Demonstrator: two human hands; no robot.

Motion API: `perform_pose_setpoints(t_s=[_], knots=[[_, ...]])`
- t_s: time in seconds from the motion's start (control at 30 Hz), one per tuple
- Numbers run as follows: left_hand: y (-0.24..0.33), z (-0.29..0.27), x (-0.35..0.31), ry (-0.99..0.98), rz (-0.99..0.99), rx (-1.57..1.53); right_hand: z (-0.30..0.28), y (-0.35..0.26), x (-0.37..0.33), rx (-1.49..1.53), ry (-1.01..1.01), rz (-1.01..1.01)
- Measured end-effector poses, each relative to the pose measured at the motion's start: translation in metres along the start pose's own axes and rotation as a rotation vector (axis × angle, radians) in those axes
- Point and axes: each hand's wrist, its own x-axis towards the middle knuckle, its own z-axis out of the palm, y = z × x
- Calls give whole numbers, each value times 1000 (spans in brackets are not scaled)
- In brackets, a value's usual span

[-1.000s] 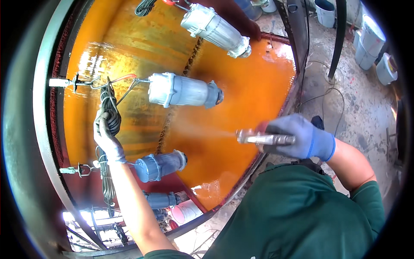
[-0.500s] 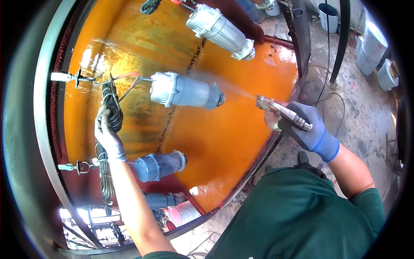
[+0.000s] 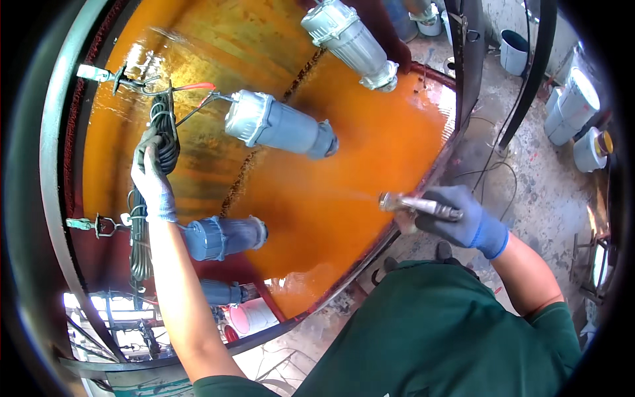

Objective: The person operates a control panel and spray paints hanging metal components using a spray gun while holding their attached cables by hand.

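My left hand (image 3: pixel 151 175), in a grey-and-blue coated glove, is closed around a bundle of coiled dark cable (image 3: pixel 169 132). That cable runs to a silver-grey pump-like motor housing (image 3: pixel 281 126), which hangs tilted over an orange, wet-looking surface. My right hand (image 3: pixel 456 215), gloved alike, grips a metal spray gun (image 3: pixel 423 205). The gun's nozzle points left, and a thin mist leaves it, passing below the housing's narrow end. Part of the gun's cup is hidden behind my right hand.
Another grey housing (image 3: pixel 350 46) hangs farther off, and a bluish one (image 3: pixel 225 237) nearer me. Hooks (image 3: pixel 106 74) hang along the curved left frame (image 3: pixel 53 152). White buckets (image 3: pixel 572 106) stand on the stained floor at right; a pink-lined bucket (image 3: pixel 254 316) is low at left.
The spray gun has moved nearer to me, and its mist now passes below the housing instead of reaching it. The housing has turned, its narrow end tilting toward me. The view has shifted slightly.
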Motion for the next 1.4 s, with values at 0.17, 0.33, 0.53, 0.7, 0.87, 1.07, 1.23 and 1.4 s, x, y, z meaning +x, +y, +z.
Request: perform_pose_setpoints(t_s=[0.17,0.33,0.53,0.7,0.87,1.07,1.23,1.4], knots=[[-11,-3,6,9,-28,-39,7,29,5,202,401,73],[-8,1,4,-14,36,59,2,2,-5,-5,17,6],[-25,-3,9,21,-2,-18,2,23,-4,140,228,159],[-25,-2,8,23,-18,-56,1,32,-4,55,135,4],[-20,-3,7,10,-17,32,-7,35,-3,150,208,109],[-30,-14,12,27,-30,53,-13,46,-1,173,340,272],[-48,-29,18,17,25,187,-14,46,-7,132,14,56],[-60,-34,28,-6,59,316,-13,49,-4,202,245,149]])
